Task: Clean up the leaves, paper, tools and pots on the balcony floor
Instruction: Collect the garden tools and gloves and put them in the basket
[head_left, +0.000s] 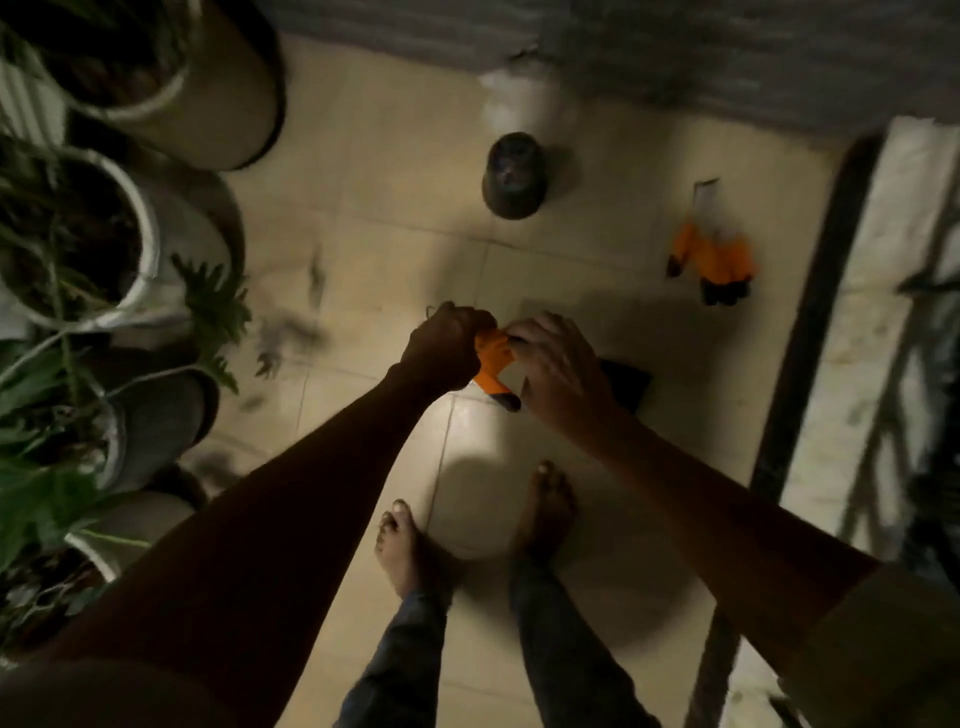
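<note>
I look down at a tiled balcony floor. My left hand (449, 345) is curled round the upper end of an orange glove (493, 364) with dark fingertips, held above the floor. My right hand (558, 366) pinches the same glove from the right, fingers spread over it. A second orange glove (714, 260) lies on the tiles at the right, with something pale under its far end. A small black pot (514, 174) lies on the floor further ahead. Dark dry leaves (288, 335) are scattered on the tiles at the left. A dark flat object (631, 384) shows partly behind my right hand.
Large planters with green plants (78, 234) line the left side. A grey wall (675, 47) closes the far end. A dark door track (810, 312) and a pale threshold run along the right. My bare feet (467, 519) stand on the tiles below my hands.
</note>
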